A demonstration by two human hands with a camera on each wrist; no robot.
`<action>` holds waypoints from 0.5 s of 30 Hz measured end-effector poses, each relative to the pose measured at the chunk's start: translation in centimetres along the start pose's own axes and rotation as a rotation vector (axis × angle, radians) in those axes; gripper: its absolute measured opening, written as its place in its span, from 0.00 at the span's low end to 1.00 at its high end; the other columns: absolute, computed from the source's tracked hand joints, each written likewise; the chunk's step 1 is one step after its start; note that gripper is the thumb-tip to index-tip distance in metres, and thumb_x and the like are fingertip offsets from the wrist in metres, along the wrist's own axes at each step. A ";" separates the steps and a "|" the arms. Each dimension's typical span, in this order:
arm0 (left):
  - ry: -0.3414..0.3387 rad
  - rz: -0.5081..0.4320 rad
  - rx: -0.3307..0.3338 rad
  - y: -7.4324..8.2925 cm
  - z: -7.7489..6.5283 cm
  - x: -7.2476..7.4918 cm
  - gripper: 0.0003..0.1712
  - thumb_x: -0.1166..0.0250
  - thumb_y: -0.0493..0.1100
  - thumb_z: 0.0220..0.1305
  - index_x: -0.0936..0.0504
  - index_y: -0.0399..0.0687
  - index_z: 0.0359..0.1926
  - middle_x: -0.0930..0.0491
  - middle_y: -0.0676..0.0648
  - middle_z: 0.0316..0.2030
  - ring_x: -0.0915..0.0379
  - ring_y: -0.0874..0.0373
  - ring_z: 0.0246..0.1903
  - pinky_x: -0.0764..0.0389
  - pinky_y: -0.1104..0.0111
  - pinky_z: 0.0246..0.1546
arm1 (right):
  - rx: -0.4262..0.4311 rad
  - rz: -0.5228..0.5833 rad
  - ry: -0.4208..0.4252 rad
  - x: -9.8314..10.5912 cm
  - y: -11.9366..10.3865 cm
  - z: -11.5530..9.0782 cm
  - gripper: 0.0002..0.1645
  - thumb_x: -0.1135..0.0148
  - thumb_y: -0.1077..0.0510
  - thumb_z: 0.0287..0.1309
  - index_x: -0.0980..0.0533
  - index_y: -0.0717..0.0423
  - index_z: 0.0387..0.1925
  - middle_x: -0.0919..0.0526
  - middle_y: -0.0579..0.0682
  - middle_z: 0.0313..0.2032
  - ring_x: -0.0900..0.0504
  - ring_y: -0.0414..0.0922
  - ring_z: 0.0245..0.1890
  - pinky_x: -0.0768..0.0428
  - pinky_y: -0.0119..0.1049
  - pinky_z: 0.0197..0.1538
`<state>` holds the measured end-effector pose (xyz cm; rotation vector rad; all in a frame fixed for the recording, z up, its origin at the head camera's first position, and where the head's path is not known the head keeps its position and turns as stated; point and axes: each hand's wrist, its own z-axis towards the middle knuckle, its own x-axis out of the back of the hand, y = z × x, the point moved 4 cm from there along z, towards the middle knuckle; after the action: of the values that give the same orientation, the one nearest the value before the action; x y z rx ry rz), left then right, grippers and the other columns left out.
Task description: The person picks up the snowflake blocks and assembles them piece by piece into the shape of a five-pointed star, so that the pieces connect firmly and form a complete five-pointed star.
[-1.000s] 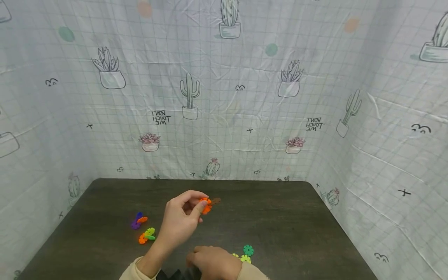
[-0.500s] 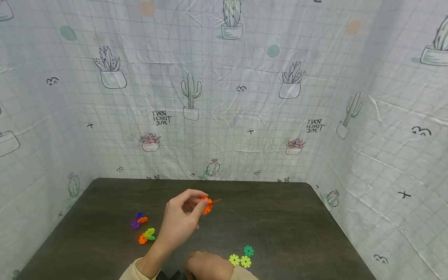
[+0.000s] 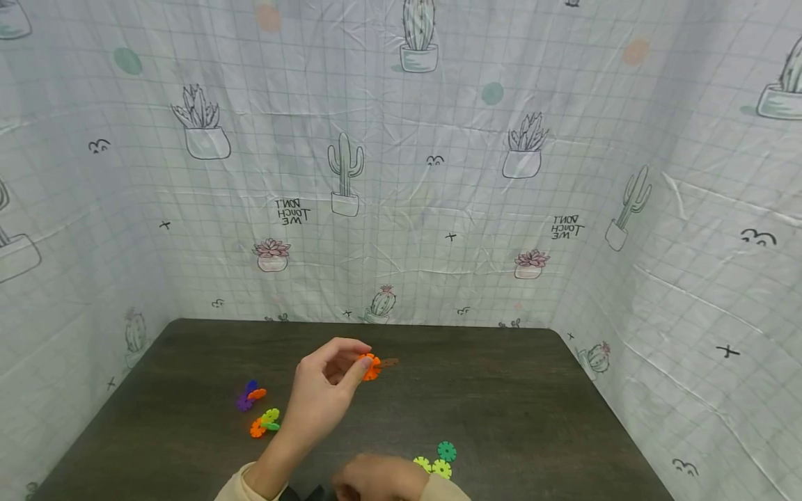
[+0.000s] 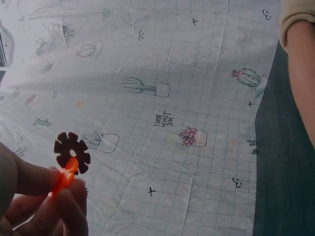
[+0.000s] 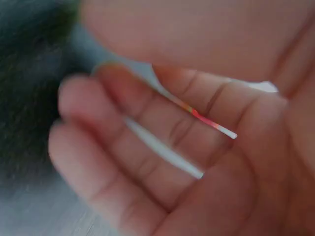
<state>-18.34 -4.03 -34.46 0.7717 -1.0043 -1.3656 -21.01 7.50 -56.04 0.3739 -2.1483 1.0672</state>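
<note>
My left hand [image 3: 321,390] pinches an orange notched snowflake disc [image 3: 372,369] between thumb and fingers, raised over the dark table. A brown notched disc [image 4: 62,145] is joined to the orange one and sticks out beyond the fingertips in the left wrist view. Low in the head view, my right hand [image 3: 381,479] is blurred near the front of the table. Its palm and loosely bent fingers [image 5: 81,157] fill the right wrist view, and nothing shows in their grasp.
Left on the table [image 3: 532,390] lie a purple, blue and orange disc cluster [image 3: 244,402] and an orange, lime and green one [image 3: 257,427]. Right of my right hand are a green disc [image 3: 447,451] and lime discs [image 3: 442,469]. A cactus-print cloth [image 3: 401,264] rises behind.
My right hand slid left, uncovering a lime disc, then shifted slightly back right and partly covers it again. My left hand stays nearly still, with the brown disc's angle changing a little.
</note>
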 end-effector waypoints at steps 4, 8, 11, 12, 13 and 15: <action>-0.007 -0.071 0.001 -0.1 0.0 0.3 0.07 0.31 0.37 0.66 0.15 0.45 0.45 0.14 0.43 0.36 0.17 0.59 0.29 0.13 0.67 0.32 | 0.158 0.091 0.208 4.0 -4.7 -4.8 0.05 0.34 0.58 0.66 0.22 0.53 0.34 0.19 0.40 0.26 0.26 0.26 0.24 0.21 0.22 0.31; -0.010 -0.112 -0.007 0.0 0.1 0.5 0.07 0.32 0.34 0.66 0.17 0.40 0.45 0.15 0.39 0.35 0.15 0.56 0.28 0.12 0.66 0.35 | 0.262 0.205 0.659 8.1 -6.8 -9.0 0.04 0.31 0.60 0.64 0.21 0.53 0.35 0.15 0.49 0.28 0.22 0.28 0.25 0.19 0.26 0.30; -0.015 -0.123 0.001 0.0 0.2 0.6 0.07 0.32 0.33 0.66 0.19 0.38 0.44 0.16 0.38 0.35 0.14 0.56 0.27 0.13 0.66 0.34 | 0.307 0.234 0.998 10.5 -7.2 -11.8 0.05 0.30 0.64 0.62 0.18 0.54 0.38 0.13 0.53 0.31 0.18 0.34 0.26 0.16 0.32 0.30; -0.017 -0.129 0.007 0.0 0.2 0.6 0.07 0.32 0.33 0.66 0.20 0.38 0.44 0.16 0.38 0.35 0.14 0.57 0.27 0.13 0.66 0.34 | 0.326 0.206 1.094 11.0 -7.3 -12.6 0.07 0.30 0.66 0.61 0.18 0.54 0.39 0.13 0.53 0.32 0.16 0.36 0.27 0.15 0.33 0.30; -0.018 -0.135 0.012 0.0 0.2 0.5 0.07 0.32 0.32 0.66 0.20 0.37 0.44 0.16 0.38 0.35 0.14 0.57 0.27 0.13 0.66 0.34 | 0.350 0.174 1.178 11.5 -7.5 -13.3 0.08 0.31 0.68 0.60 0.18 0.54 0.40 0.13 0.53 0.33 0.16 0.37 0.28 0.15 0.34 0.31; -0.017 -0.142 0.022 0.0 0.2 0.4 0.07 0.32 0.32 0.66 0.21 0.37 0.44 0.17 0.37 0.35 0.15 0.57 0.27 0.13 0.66 0.34 | 0.397 0.101 1.307 12.2 -7.9 -14.5 0.12 0.31 0.72 0.58 0.17 0.55 0.41 0.14 0.52 0.33 0.15 0.39 0.28 0.15 0.33 0.31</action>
<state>-18.51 -4.46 -34.30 0.8619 -0.9945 -1.4872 -18.83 14.53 -36.89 -0.2456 -0.7995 1.2674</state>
